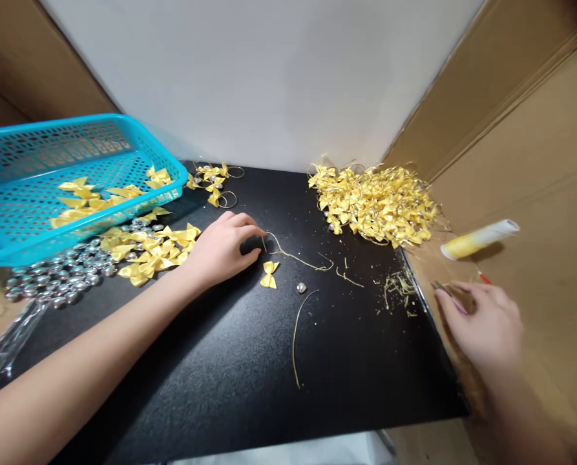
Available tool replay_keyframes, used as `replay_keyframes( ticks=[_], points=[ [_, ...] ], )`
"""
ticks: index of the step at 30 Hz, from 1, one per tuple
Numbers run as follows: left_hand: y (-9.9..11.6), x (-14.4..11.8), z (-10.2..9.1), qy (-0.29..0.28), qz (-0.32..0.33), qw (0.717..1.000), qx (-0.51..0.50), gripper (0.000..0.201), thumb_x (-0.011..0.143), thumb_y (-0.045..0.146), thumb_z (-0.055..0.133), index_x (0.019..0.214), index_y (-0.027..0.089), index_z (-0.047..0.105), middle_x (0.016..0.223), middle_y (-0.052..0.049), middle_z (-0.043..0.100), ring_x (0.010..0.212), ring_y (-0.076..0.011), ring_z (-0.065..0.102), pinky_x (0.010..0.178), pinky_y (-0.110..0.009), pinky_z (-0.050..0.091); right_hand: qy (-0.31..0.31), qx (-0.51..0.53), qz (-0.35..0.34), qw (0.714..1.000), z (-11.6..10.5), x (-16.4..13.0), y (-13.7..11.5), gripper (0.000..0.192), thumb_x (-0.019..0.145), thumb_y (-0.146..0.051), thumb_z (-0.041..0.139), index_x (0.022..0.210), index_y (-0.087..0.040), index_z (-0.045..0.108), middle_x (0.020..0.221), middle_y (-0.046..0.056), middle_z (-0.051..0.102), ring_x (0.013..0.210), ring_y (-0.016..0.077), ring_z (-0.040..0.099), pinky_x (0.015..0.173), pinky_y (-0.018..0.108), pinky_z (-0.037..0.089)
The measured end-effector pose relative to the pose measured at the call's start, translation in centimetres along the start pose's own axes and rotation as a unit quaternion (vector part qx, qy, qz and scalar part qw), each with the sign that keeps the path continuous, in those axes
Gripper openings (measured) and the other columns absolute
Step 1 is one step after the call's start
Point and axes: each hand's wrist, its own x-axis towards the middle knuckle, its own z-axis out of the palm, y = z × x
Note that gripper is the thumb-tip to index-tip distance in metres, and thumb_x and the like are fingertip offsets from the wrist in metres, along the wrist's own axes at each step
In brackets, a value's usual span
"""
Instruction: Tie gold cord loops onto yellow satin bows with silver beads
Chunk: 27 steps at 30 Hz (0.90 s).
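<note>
1. Nearest on the black matte surface (230,387): a loose length of thin gold cord (296,336), lying free, running from near the front up toward the middle.
2. Right hand (482,326) rests off the black area on the brown cardboard side panel (550,194). Fingers lightly curled, tips touching a small metal tool (439,286); can't tell whether they actually grip it.
3. Mid-surface: a single small yellow satin ribbon bow (269,274) and a small silver bell (301,287) lie just beside each other, neither held.
4. Left hand (223,248) sits palm down just left of the bow. Fingers pinched together on the end of a second, wavy gold cord (298,257) that trails right across the surface.
5. Left of that hand: a scatter of yellow bows (147,248), then a cluster of silver bells (60,274).
6. Gold cord offcuts (397,287) near the right edge.
7. Cream and yellow tube (479,238) lies on the cardboard.
8. Far left: turquoise perforated plastic basket (36,161), tilted, a few bows inside.
9. Far right: big heap of finished yellow bows with bells (378,203).
</note>
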Motion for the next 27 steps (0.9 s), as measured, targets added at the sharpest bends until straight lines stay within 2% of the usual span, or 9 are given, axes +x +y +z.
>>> replay_keyframes(
  ticks=[3, 7, 13, 17, 21, 24, 27],
  points=[
    [-1.3, 0.9, 0.2, -0.02, 0.083, 0.996, 0.019, 0.022, 0.085, 0.029, 0.059, 0.099, 0.02, 0.073, 0.106, -0.009, 0.066, 0.091, -0.0239, 0.055, 0.083, -0.038, 0.046, 0.012, 0.088, -0.087, 0.992, -0.9, 1.5, -2.7, 0.037, 0.083, -0.049, 0.055, 0.095, -0.017, 0.068, 0.095, 0.013, 0.064, 0.089, 0.0312, 0.06, 0.084, 0.048, 0.047],
    [-2.6, 2.1, 0.4, -0.064, 0.193, 0.979, 0.024, 0.021, 0.092, 0.032, 0.056, 0.089, 0.026, 0.075, 0.106, -0.005, 0.069, 0.088, -0.0207, 0.055, 0.08, -0.034, 0.041, -0.014, 0.186, -0.173, 0.967, -1.5, 3.3, -7.3, 0.026, 0.084, -0.04, 0.059, 0.094, -0.017, 0.066, 0.096, 0.011, 0.064, 0.092, 0.0283, 0.061, 0.086, 0.044, 0.048],
    [-2.6, 2.9, 0.8, -0.069, 0.246, 0.966, 0.037, 0.02, 0.093, 0.031, 0.054, 0.083, 0.022, 0.069, 0.095, -0.003, 0.071, 0.084, -0.0192, 0.054, 0.072, -0.031, 0.037, -0.064, 0.263, -0.267, 0.925, -0.8, 4.8, -13.5, 0.014, 0.084, -0.029, 0.062, 0.092, -0.019, 0.065, 0.093, 0.008, 0.063, 0.091, 0.0252, 0.061, 0.083, 0.041, 0.05],
    [-2.3, 2.7, 1.8, -0.052, 0.202, 0.978, -0.025, 0.022, 0.094, 0.027, 0.052, 0.078, 0.019, 0.064, 0.086, -0.005, 0.067, 0.08, -0.0194, 0.053, 0.07, -0.031, 0.037, -0.097, 0.31, -0.303, 0.896, 0.1, 5.7, -16.8, 0.009, 0.082, -0.024, 0.063, 0.089, -0.018, 0.064, 0.093, 0.008, 0.062, 0.093, 0.0242, 0.061, 0.086, 0.041, 0.049],
    [-2.4, 2.2, 2.6, -0.01, 0.137, 0.985, -0.104, 0.021, 0.092, 0.023, 0.05, 0.075, 0.018, 0.06, 0.084, -0.007, 0.064, 0.079, -0.0201, 0.053, 0.075, -0.033, 0.042, -0.127, 0.335, -0.303, 0.883, 1.3, 6.3, -19.0, 0.006, 0.081, -0.022, 0.065, 0.085, -0.018, 0.065, 0.093, 0.007, 0.063, 0.092, 0.0235, 0.06, 0.086, 0.042, 0.049],
    [-2.1, 2.0, 2.3, 0.042, 0.086, 0.987, -0.133, 0.02, 0.095, 0.023, 0.042, 0.082, 0.017, 0.056, 0.088, -0.008, 0.063, 0.084, -0.0204, 0.055, 0.08, -0.034, 0.044, -0.162, 0.352, -0.302, 0.871, 2.0, 6.5, -20.2, 0.005, 0.08, -0.021, 0.066, 0.084, -0.018, 0.066, 0.092, 0.006, 0.065, 0.091, 0.0226, 0.061, 0.087, 0.042, 0.048],
    [-1.0, 2.3, 1.1, 0.084, 0.029, 0.975, -0.203, 0.021, 0.098, 0.028, 0.037, 0.091, 0.016, 0.054, 0.096, -0.009, 0.065, 0.089, -0.0195, 0.058, 0.079, -0.034, 0.047, -0.152, 0.381, -0.295, 0.863, 1.8, 6.8, -21.2, 0.009, 0.081, -0.021, 0.065, 0.09, -0.019, 0.068, 0.096, 0.006, 0.066, 0.094, 0.022, 0.061, 0.09, 0.042, 0.047]
  ],
)
